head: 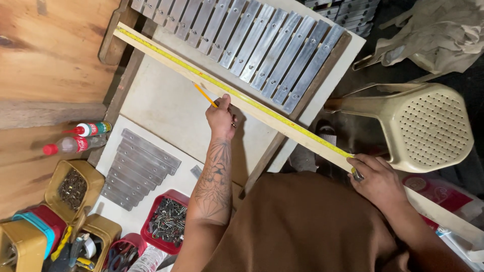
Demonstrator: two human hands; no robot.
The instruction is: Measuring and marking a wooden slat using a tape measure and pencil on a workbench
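Note:
A long pale wooden strip (pixel 166 56) lies diagonally across the work board, with a yellow tape measure (pixel 262 106) stretched along its top. My left hand (pixel 222 117) holds an orange pencil (pixel 204 94) whose tip touches the strip near its middle. My right hand (pixel 377 180) grips the tape measure's case end against the strip at the lower right. Behind the strip sits a wooden frame carrying a row of grey metal bars (pixel 252 43).
A stack of shorter metal bars (pixel 137 167) lies on the white board (pixel 166 108). Red and tan tubs of screws (pixel 167 220) and tools stand at the lower left, beside two small bottles (pixel 75 143). A beige plastic stool (pixel 418 126) lies tipped at the right.

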